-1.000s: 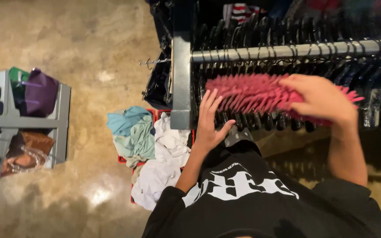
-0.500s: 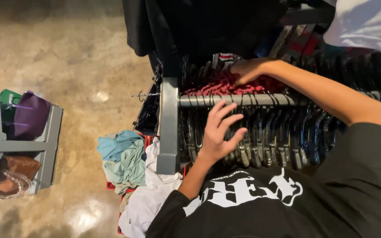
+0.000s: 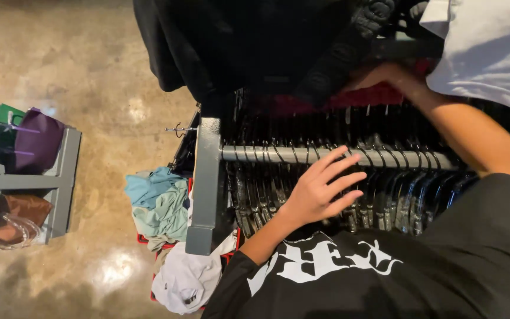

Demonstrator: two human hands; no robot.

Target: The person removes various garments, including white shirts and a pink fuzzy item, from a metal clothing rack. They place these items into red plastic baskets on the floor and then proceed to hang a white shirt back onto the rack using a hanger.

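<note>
My left hand (image 3: 320, 190) hovers open with its fingers spread, just over a grey metal rail (image 3: 267, 155) packed with black hangers (image 3: 385, 204). My right arm reaches past the rail. My right hand (image 3: 385, 75) grips a red fuzzy garment (image 3: 355, 97) that lies behind the hangers. Dark hanging clothes (image 3: 237, 47) cover part of the garment and the fingertips. I wear a black shirt with white lettering (image 3: 326, 266).
The rail's grey end post (image 3: 205, 189) stands at the left. Beside it on the floor lies a heap of light blue and white clothes (image 3: 160, 207). A grey shelf (image 3: 63, 177) at the far left holds a purple bag (image 3: 36, 142) and a brown bag (image 3: 16, 215). White cloth (image 3: 491, 47) hangs at the top right.
My right hand has carried the red garment from above the rail to the far side of it, under the dark clothes. My left hand stayed spread over the hangers.
</note>
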